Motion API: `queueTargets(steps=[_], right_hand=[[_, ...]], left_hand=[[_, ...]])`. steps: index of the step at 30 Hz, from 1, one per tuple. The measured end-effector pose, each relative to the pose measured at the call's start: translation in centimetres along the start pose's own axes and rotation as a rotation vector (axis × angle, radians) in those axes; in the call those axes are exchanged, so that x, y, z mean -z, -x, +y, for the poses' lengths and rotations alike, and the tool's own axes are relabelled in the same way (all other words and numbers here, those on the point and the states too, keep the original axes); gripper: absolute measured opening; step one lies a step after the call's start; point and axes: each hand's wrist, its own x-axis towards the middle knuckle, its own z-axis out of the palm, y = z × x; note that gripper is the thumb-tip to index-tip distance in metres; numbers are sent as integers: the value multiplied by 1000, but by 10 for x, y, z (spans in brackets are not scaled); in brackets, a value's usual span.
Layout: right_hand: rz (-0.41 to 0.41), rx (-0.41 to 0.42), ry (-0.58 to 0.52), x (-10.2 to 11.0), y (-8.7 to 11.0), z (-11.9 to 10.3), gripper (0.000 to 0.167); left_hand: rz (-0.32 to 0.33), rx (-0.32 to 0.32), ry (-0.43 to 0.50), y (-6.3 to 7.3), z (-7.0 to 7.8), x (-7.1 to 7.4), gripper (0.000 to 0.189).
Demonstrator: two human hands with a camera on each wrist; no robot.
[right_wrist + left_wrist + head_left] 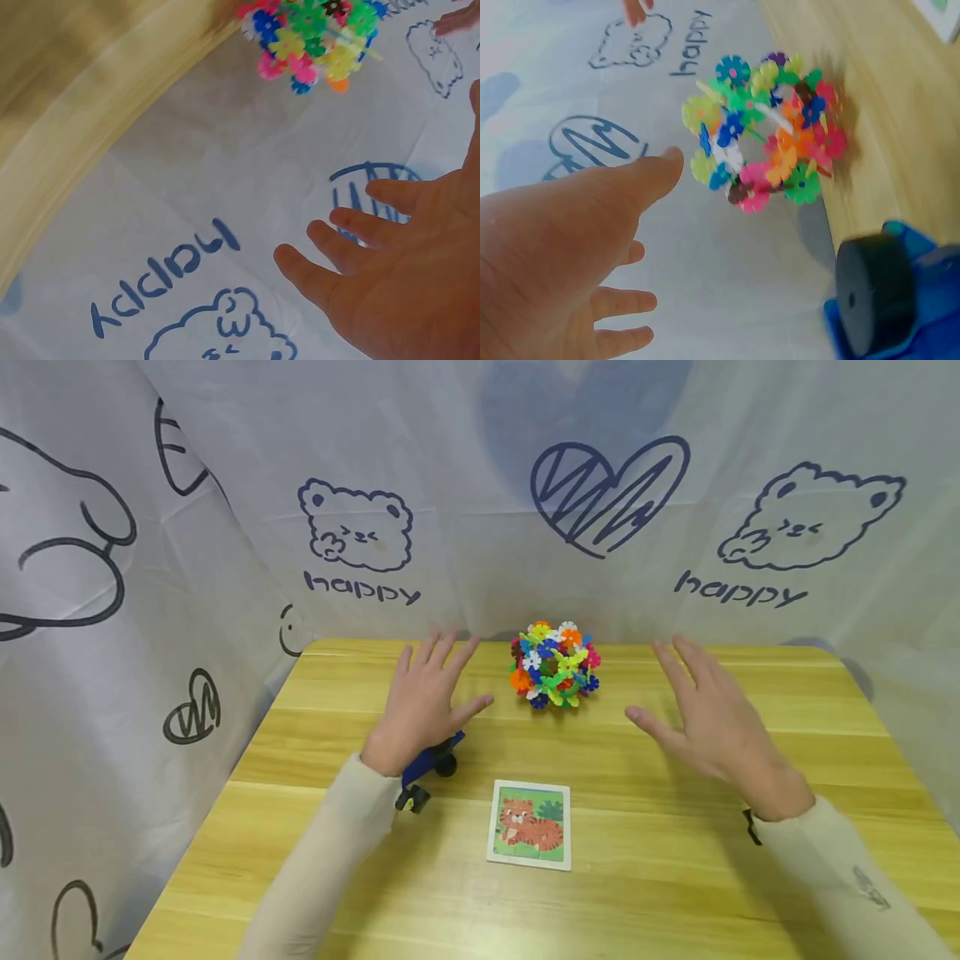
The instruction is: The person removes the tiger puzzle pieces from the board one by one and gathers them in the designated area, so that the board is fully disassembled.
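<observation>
A ball of colourful plastic flower-shaped pieces (555, 666) sits at the back of the table, between my two hands. My left hand (423, 706), fingers spread and straight, is raised to the left of the ball. Its thumb points toward the ball in the left wrist view. Under that hand and wrist lies a blue toy with black wheels (422, 766), partly hidden by them. My right hand (712, 718) is up on the ball's other side with extended fingers, holding nothing. Nearer the front is a square tiger picture puzzle (529, 824) with a white border.
The wooden table (637, 893) ends at the back against a white cloth (480, 552) printed with bears, hearts and "happy". More of this cloth hangs along the left side.
</observation>
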Motion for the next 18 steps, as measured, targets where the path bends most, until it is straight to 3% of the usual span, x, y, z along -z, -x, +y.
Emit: queueTargets(steps=[5, 11, 14, 18], right_hand=[[17, 40, -36, -5, 14, -12, 97], [-96, 26, -107, -15, 24, -31, 99], [-140, 29, -120, -21, 28, -39, 99], [-151, 52, -122, -29, 31, -48, 96]], left_hand=[[50, -59, 3, 21, 12, -3, 83], [107, -130, 37, 43, 27, -15, 74], [111, -157, 57, 52, 34, -25, 71], [70, -173, 95, 63, 41, -38, 67]])
